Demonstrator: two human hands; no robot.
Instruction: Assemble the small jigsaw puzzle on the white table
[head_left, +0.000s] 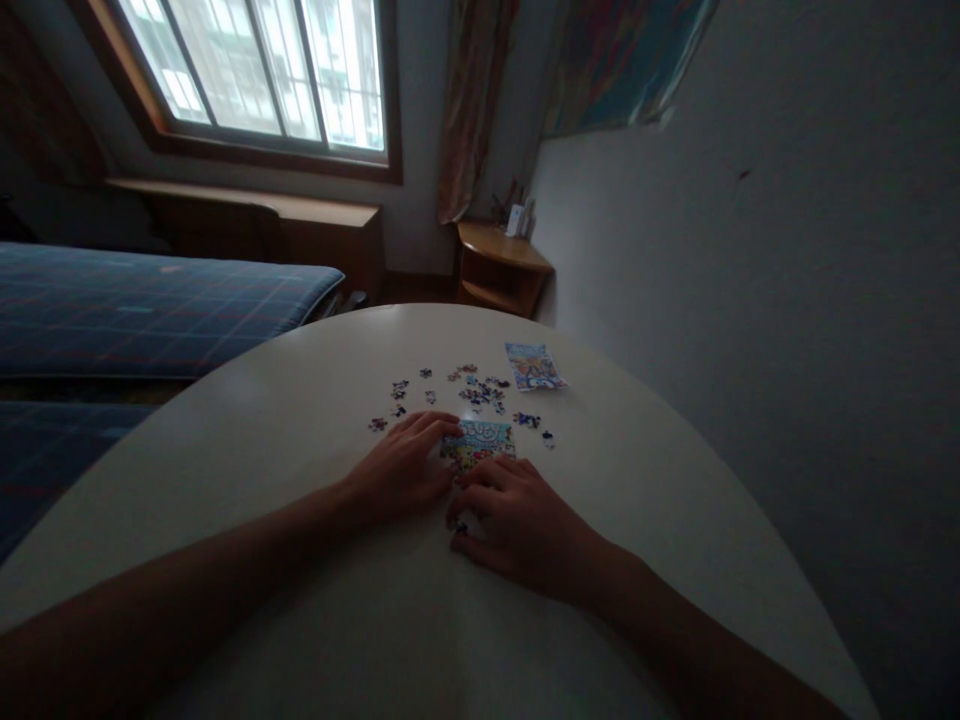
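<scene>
A partly joined jigsaw puzzle (487, 434), brightly coloured with blue at its upper side, lies flat on the white round table (315, 590). My left hand (409, 458) rests at its left edge, fingers stretched out and fingertips touching it. At the lower right edge is my right hand (517, 510), its fingers bent and partly covering the puzzle. Between the thumb and forefinger of that hand shows a small dark puzzle piece (461, 528). Part of the puzzle's lower edge is hidden by my fingers.
Loose puzzle pieces (484, 393) are scattered beyond the puzzle, with more pieces (527, 420) to its right. A printed picture sheet (534, 367) lies farther back. Past the table stand a bed with a blue checked mattress (165, 305) and a wooden corner shelf (502, 245).
</scene>
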